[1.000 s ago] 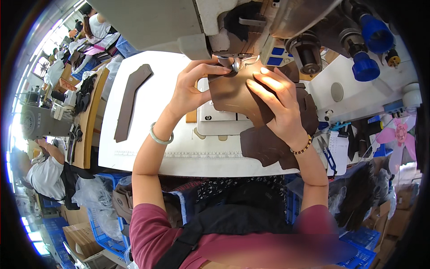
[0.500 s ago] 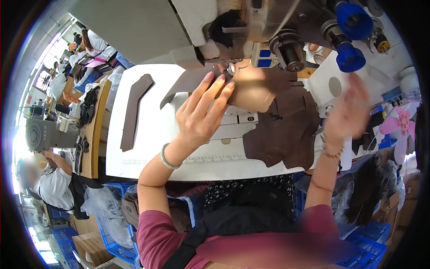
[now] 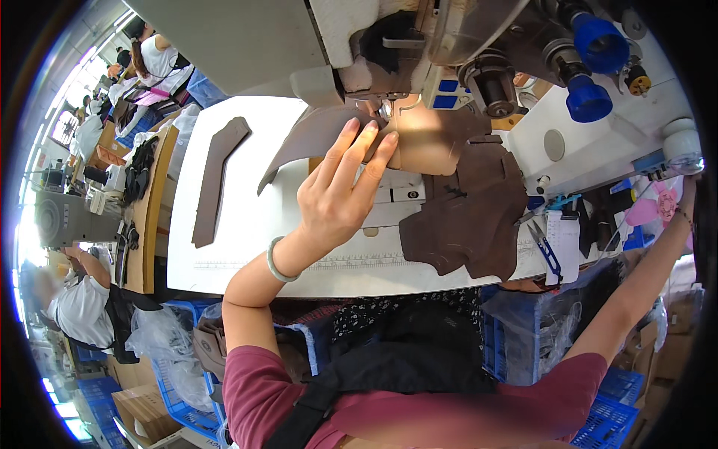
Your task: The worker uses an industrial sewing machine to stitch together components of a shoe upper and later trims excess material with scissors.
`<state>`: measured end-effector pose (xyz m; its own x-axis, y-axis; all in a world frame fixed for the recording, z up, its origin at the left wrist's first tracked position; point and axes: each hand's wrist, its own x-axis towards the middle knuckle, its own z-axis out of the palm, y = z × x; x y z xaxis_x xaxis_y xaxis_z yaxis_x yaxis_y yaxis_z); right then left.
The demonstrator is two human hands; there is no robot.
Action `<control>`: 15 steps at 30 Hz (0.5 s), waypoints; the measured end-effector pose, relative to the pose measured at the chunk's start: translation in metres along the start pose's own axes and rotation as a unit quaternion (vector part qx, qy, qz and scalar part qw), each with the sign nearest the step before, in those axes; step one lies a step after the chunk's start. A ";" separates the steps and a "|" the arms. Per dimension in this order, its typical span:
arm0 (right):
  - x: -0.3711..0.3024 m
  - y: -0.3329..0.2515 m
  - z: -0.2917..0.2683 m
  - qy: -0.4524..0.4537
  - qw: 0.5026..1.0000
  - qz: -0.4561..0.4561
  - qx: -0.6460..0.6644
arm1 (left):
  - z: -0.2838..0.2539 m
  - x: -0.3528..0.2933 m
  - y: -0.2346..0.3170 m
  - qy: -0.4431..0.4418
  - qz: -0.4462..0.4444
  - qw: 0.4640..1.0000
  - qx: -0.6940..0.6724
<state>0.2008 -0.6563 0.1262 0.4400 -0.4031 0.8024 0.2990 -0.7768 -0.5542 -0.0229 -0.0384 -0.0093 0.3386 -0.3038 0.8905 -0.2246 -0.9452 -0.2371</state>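
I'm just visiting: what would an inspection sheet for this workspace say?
Surface: white table, ruler markings near its front edge.
Job's things: brown piece under the sewing machine; stacked brown pieces beside it.
Clutter: loose brown strip at left; blue-handled snips at right.
Hands: left hand, fingers on the brown piece; right hand, partly visible near a pink fan, contact unclear.
Cables: nothing clearly seen.
Surroundings: co-worker at left; blue crates.

Leather-like brown piece (image 3: 428, 141) (satiny under light), smooth white tabletop (image 3: 243, 198), blue plastic caps (image 3: 588, 100).
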 end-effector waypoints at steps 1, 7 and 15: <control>0.002 0.006 0.003 -0.014 1.000 0.007 -0.003 | 0.000 0.000 0.000 -0.003 -0.002 1.000 -0.002; 0.000 0.015 0.012 -0.048 0.999 0.017 -0.005 | -0.002 0.001 0.001 -0.006 -0.002 1.000 0.005; -0.003 0.014 0.007 -0.074 0.997 0.016 -0.004 | -0.002 0.001 0.001 -0.006 -0.007 1.000 0.000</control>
<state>0.2093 -0.6626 0.1141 0.5693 -0.3520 0.7430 0.2769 -0.7689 -0.5764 -0.0247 -0.0389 -0.0078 0.3534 -0.2920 0.8887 -0.2197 -0.9494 -0.2246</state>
